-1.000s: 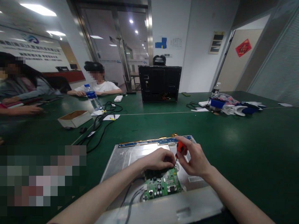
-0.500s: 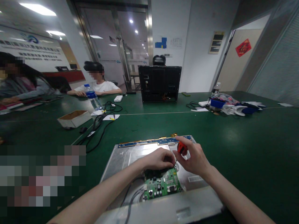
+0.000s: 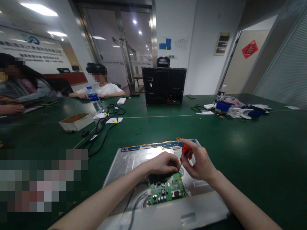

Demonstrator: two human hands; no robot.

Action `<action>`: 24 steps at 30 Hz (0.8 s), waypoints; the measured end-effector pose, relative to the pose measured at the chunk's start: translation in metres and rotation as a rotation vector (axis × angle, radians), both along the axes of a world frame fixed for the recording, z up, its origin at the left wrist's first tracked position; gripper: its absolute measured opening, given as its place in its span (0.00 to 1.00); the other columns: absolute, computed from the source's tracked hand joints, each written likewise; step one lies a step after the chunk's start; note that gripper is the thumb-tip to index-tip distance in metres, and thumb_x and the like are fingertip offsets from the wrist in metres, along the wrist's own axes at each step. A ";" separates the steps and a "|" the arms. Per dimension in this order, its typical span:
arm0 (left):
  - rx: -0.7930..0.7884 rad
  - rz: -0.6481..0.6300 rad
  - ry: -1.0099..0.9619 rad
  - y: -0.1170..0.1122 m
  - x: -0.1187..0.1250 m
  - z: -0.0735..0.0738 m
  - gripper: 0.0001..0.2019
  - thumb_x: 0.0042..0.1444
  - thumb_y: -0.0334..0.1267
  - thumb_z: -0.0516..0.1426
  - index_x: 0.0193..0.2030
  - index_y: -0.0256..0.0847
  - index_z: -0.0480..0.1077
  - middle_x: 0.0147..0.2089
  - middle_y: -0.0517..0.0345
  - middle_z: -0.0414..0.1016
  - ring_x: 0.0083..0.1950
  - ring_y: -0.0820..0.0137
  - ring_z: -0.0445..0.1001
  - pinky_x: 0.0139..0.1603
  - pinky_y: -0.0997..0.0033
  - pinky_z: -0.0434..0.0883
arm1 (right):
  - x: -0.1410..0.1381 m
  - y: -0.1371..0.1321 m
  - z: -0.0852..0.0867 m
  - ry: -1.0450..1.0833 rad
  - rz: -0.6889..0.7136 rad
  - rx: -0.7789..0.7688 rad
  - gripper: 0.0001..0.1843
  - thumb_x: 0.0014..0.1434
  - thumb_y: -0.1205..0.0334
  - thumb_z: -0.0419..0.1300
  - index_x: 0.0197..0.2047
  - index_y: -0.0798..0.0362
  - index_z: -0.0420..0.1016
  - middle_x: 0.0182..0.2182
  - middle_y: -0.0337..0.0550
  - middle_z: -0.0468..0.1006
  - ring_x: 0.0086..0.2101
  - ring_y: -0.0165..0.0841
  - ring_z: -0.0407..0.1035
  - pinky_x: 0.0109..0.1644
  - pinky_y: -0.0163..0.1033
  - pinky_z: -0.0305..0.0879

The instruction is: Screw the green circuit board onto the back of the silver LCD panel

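Observation:
A red-handled screwdriver (image 3: pixel 186 152) is in my right hand (image 3: pixel 200 162), its shaft slanting down to the upper corner of a green circuit board (image 3: pixel 166 189). My left hand (image 3: pixel 165 163) is closed, its fingertips at the screwdriver's tip by that corner; whether they pinch the shaft or a screw is hidden. The board lies on a silver metal display panel (image 3: pixel 141 159), with grey cables (image 3: pixel 136 207) running from its left side. Along the panel's far edge runs a narrow blue circuit strip (image 3: pixel 148 147).
On the green table (image 3: pixel 251 153) are an open box (image 3: pixel 76 122), a water bottle (image 3: pixel 95 99) and black cables (image 3: pixel 98 129) to the left. A black monitor housing (image 3: pixel 164 85) stands at the back. Gloves (image 3: pixel 242 112) and a blue box lie right. Co-workers sit at the far left.
My right fingers have shifted slightly on the screwdriver handle, so more of the handle and shaft shows. My left hand stays in place. At the far left, a person's hand has moved.

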State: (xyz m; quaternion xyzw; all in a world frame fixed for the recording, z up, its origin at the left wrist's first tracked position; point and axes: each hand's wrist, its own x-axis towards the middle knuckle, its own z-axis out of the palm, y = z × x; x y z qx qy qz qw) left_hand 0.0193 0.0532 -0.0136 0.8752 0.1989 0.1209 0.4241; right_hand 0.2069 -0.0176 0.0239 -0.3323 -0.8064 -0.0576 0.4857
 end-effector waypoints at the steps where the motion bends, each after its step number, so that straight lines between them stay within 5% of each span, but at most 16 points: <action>1: 0.003 0.004 0.000 0.000 0.000 0.000 0.03 0.56 0.34 0.61 0.35 0.37 0.75 0.31 0.63 0.74 0.33 0.71 0.71 0.36 0.76 0.65 | 0.000 0.000 -0.001 0.003 -0.023 0.008 0.28 0.60 0.68 0.53 0.63 0.51 0.57 0.27 0.35 0.74 0.21 0.28 0.67 0.25 0.32 0.65; 24: 0.027 0.007 0.001 -0.001 -0.001 0.000 0.02 0.54 0.31 0.60 0.35 0.38 0.75 0.31 0.63 0.73 0.34 0.71 0.71 0.36 0.77 0.65 | 0.000 0.000 -0.001 -0.010 -0.022 0.006 0.27 0.61 0.68 0.52 0.63 0.51 0.56 0.28 0.36 0.74 0.22 0.28 0.67 0.25 0.33 0.65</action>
